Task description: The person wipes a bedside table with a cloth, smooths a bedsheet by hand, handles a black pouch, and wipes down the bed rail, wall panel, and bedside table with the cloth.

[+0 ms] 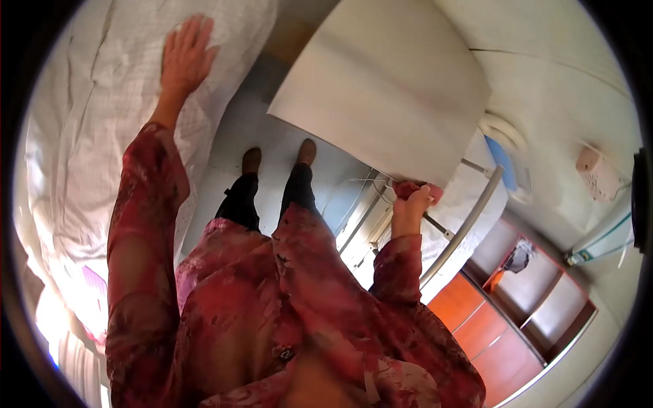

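Note:
My left hand (187, 56) lies flat on a white quilted cover (129, 41) at the upper left, its fingers stretched and close together, with nothing in it. At the right, my right hand (416, 202) is closed around a crumpled red cloth (407, 188). That cloth touches the lower edge of a large pale board (388, 81), near its right corner. Part of the cloth is hidden behind my fingers.
A curved metal rail (466, 228) stands right of my right hand, beside a white-covered surface (486, 197). Thin cables hang under the board. An orange cabinet with open shelves (503, 367) is at the lower right. Grey floor (272, 95) shows around my feet.

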A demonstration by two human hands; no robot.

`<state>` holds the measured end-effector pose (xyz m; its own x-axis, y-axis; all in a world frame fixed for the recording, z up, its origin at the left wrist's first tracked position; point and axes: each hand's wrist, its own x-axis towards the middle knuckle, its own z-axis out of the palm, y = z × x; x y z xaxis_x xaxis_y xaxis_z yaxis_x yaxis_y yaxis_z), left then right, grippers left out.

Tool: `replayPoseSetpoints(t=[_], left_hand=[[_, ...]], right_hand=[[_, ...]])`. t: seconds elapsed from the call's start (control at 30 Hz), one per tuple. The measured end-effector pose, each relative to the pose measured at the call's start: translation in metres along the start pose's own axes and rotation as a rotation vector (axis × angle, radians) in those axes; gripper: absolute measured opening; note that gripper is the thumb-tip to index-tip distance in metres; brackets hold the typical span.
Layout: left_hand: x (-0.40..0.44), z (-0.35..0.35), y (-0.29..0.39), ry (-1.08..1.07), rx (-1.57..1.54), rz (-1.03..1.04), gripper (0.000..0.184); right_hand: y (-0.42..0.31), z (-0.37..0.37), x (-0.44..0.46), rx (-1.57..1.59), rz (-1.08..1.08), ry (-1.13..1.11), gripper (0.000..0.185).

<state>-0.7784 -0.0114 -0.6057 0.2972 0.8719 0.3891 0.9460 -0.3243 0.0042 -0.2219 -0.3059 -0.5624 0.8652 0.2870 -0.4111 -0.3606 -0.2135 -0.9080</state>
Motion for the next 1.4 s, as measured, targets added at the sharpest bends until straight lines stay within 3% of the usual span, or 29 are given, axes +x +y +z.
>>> replayPoseSetpoints(t=[0.07, 0.13, 0.2, 0.33, 0.4, 0.43, 0.47, 0.53, 0.57, 0.6, 0.67, 0.77, 0.87, 0.93, 1.0, 1.1, 1.2, 1.3, 1.4], left_hand=[[0.000, 0.000, 0.003, -0.001, 0.006, -0.017, 0.058], [-0.006, -0.003, -0.003, 0.009, -0.001, -0.035, 0.058], [-0.002, -0.002, 0.000, -0.024, 0.000, -0.031, 0.058], [-0.002, 0.001, -0.001, -0.030, -0.016, -0.036, 0.058], [-0.002, 0.002, -0.004, -0.128, 0.048, -0.073, 0.059], [-0.003, 0.003, -0.005, -0.102, 0.024, -0.067, 0.059], [-0.005, 0.004, -0.003, -0.106, 0.018, -0.064, 0.059], [-0.004, 0.006, -0.003, 0.009, -0.008, -0.014, 0.059], [-0.004, 0.007, -0.002, 0.007, -0.017, -0.014, 0.059], [-0.005, 0.010, -0.003, -0.013, 0.000, -0.032, 0.059], [-0.003, 0.011, -0.003, -0.032, 0.021, -0.054, 0.060], [-0.004, 0.009, 0.002, 0.019, -0.004, -0.025, 0.059], [-0.001, 0.007, 0.001, 0.011, 0.021, -0.021, 0.059], [0.000, -0.001, 0.000, -0.032, 0.045, -0.022, 0.058], [-0.003, 0.002, 0.001, -0.035, 0.049, -0.020, 0.058], [0.000, 0.009, -0.001, -0.018, 0.045, -0.035, 0.057], [-0.001, 0.009, -0.003, -0.022, 0.046, -0.039, 0.057], [-0.004, 0.010, 0.000, -0.018, 0.049, -0.031, 0.057], [-0.006, 0.008, -0.001, -0.009, 0.037, -0.011, 0.057]], right_hand=[[-0.015, 0.057, -0.078, 0.040, 0.208, -0.134, 0.024], [-0.012, 0.122, -0.163, -0.051, 0.090, -0.228, 0.038], [-0.016, 0.169, -0.224, 0.111, 0.179, -0.294, 0.028], [-0.009, 0.224, -0.292, 0.212, 0.279, -0.480, 0.033], [-0.006, 0.217, -0.295, 0.158, 0.500, -0.834, 0.039], [-0.034, 0.218, -0.298, 0.112, 0.601, -1.149, 0.045], [-0.048, 0.211, -0.295, -0.186, 0.497, -1.258, 0.050], [-0.062, 0.207, -0.273, -0.545, -0.798, -1.103, 0.051], [-0.059, 0.202, -0.242, -0.586, -1.104, -1.007, 0.055], [-0.078, 0.192, -0.217, -0.957, -1.333, -0.879, 0.055], [-0.059, 0.161, -0.170, -1.291, -1.341, -0.730, 0.046], [-0.049, 0.153, -0.146, -1.228, -1.344, -0.817, 0.036], [-0.046, 0.226, -0.123, -1.017, -1.368, -0.648, 0.020], [-0.061, 0.261, -0.120, -0.889, -1.154, -0.635, 0.016], [-0.052, 0.237, -0.120, -1.019, -1.297, -0.662, 0.014], [-0.045, 0.178, -0.149, -1.080, -1.219, -0.775, 0.012], [-0.049, 0.192, -0.136, -1.081, -1.254, -0.791, 0.011], [-0.068, 0.256, -0.108, -1.012, -1.335, -0.633, 0.007], [-0.066, 0.236, -0.116, -1.153, -1.301, -0.628, 0.006]])
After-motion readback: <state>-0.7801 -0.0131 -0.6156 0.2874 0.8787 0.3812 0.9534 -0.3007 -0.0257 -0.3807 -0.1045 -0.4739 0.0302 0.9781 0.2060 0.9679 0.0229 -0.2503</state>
